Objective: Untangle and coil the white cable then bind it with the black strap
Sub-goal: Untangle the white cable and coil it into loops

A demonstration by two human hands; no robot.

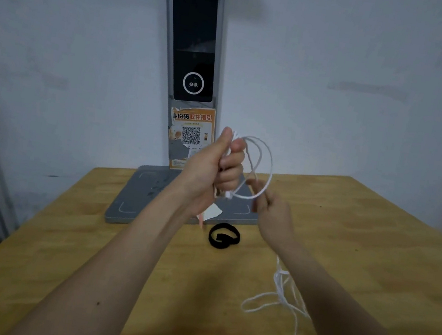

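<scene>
My left hand (221,167) is raised above the table in a fist, shut on a few loops of the white cable (266,171) that stand out to its right. My right hand (271,207) pinches the lower right of the outer loop. The rest of the cable trails down behind my right forearm and lies loosely tangled on the table at the near right. The black strap (223,236) lies curled on the wooden table (359,243), below and between my hands, touched by neither.
A grey device with a flat base (135,206) and a tall upright screen column (191,49) stands at the table's far edge against the wall. A white paper tag (213,212) lies on its base. Shelving stands at the left edge.
</scene>
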